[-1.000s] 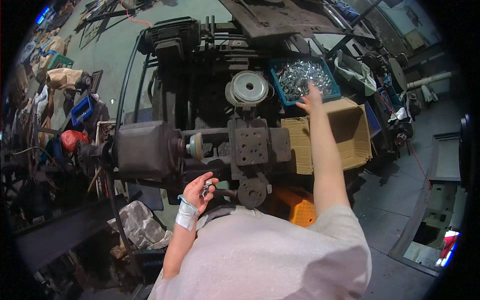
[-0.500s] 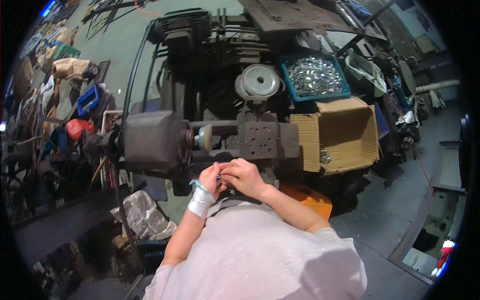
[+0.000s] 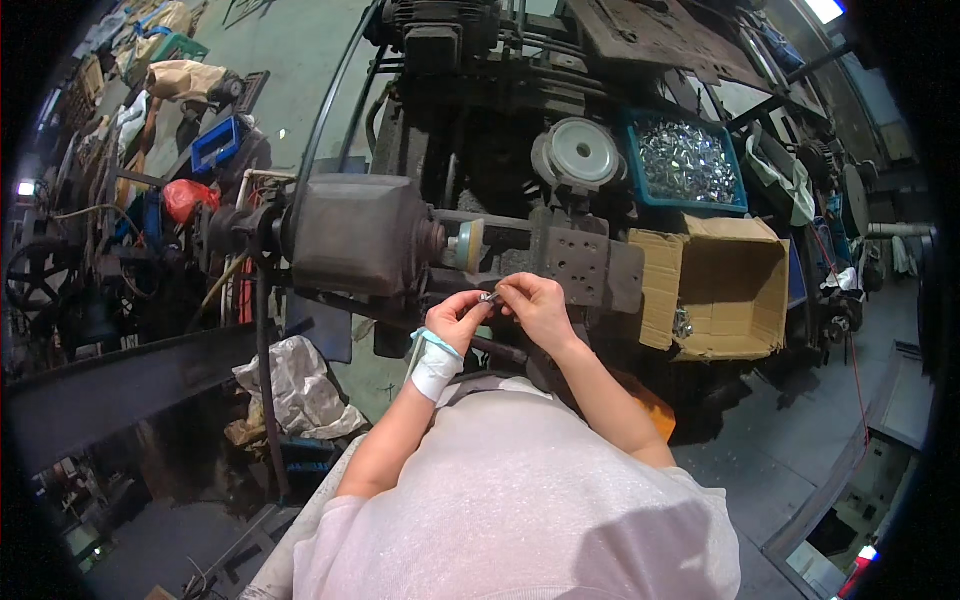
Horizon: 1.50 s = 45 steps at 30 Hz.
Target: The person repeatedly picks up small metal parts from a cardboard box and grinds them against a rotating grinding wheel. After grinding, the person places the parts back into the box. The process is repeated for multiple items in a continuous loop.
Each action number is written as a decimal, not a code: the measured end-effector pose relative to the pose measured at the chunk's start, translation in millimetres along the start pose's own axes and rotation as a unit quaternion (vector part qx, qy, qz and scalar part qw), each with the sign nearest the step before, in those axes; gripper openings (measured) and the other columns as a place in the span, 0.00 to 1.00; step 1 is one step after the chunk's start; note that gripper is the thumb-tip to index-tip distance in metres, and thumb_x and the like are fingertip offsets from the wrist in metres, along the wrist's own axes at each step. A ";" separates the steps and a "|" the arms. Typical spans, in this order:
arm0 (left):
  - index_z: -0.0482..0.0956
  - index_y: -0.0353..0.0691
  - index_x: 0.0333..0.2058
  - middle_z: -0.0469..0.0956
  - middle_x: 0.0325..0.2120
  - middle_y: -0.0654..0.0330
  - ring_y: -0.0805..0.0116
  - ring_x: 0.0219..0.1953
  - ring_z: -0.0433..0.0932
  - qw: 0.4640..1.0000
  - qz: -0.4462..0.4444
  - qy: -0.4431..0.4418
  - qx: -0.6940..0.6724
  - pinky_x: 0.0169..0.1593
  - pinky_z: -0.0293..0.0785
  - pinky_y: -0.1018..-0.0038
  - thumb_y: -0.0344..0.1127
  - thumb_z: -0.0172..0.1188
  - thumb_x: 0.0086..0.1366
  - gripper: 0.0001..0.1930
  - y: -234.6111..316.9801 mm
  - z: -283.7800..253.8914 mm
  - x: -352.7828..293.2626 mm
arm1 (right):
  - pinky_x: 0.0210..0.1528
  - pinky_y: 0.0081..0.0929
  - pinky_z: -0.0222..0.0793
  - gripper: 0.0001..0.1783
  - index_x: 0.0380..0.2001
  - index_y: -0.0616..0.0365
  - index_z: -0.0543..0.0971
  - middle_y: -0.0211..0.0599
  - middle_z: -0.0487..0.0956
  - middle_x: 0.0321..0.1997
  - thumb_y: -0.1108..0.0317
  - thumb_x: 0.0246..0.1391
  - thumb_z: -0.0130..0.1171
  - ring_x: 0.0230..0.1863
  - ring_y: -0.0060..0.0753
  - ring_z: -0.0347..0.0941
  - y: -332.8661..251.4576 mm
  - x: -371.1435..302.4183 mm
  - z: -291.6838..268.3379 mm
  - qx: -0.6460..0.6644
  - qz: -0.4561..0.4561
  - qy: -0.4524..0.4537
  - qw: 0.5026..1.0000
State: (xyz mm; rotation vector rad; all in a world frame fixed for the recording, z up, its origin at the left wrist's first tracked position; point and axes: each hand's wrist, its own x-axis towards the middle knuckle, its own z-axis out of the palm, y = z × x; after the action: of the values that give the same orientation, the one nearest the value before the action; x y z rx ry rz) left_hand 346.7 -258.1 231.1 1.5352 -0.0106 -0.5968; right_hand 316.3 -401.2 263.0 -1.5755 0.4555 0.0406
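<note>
My left hand (image 3: 456,322), with a white wrap and a pale blue band at the wrist, pinches a small shiny metal part (image 3: 488,297). From the other side my right hand (image 3: 541,315) grips the same part between thumb and fingers. Its exact shape is too small to make out. Just beyond my hands is a wheel (image 3: 468,246) with a tan rim, mounted on the spindle of a dark machine (image 3: 357,235). A drilled metal plate (image 3: 580,268) lies ahead of my right hand.
An open cardboard box (image 3: 735,300) with a few metal pieces inside stands on the right. Behind it, a teal crate (image 3: 690,205) is full of shiny metal parts. A round pale disc (image 3: 583,152) sits farther back. Crumpled silvery sheeting (image 3: 295,385) lies at left.
Both hands have moved up and to the right in view, and their fingers have drawn apart around the metal part, exposing it more. The view has shifted too.
</note>
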 end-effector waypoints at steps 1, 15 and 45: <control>0.76 0.34 0.34 0.75 0.21 0.66 0.85 0.17 0.65 1.000 -0.001 0.000 0.008 0.19 0.60 0.88 0.29 0.56 0.54 0.08 -0.8 0.1 2.1 | 0.21 0.13 0.64 0.07 0.26 0.67 0.75 0.31 0.74 0.19 0.72 0.49 0.52 0.20 0.15 0.68 1.8 1.7 2.5 0.013 0.007 0.008 1.000; 0.74 0.32 0.27 0.73 0.19 0.65 0.82 0.14 0.64 0.991 -0.061 0.068 -0.098 0.17 0.57 0.84 0.29 0.54 0.55 0.05 -40.4 3.1 40.0 | 0.16 0.15 0.68 0.07 0.23 0.68 0.75 0.35 0.74 0.17 0.74 0.47 0.51 0.16 0.20 0.71 24.6 43.9 23.9 -0.001 0.055 0.081 0.995; 0.71 0.42 0.26 0.72 0.19 0.67 0.83 0.16 0.62 0.960 -0.205 -0.064 -0.180 0.15 0.53 0.86 0.38 0.56 0.55 0.07 -7.7 -10.8 24.5 | 0.20 0.13 0.64 0.06 0.25 0.67 0.76 0.31 0.74 0.20 0.73 0.45 0.56 0.18 0.16 0.68 34.8 33.4 15.3 0.063 0.036 0.073 0.995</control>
State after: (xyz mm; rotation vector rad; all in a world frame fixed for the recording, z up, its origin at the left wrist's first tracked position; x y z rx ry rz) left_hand 369.1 -256.6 214.5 1.1445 0.3093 -0.9705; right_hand 340.0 -394.7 218.8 -1.4436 0.6182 -0.0483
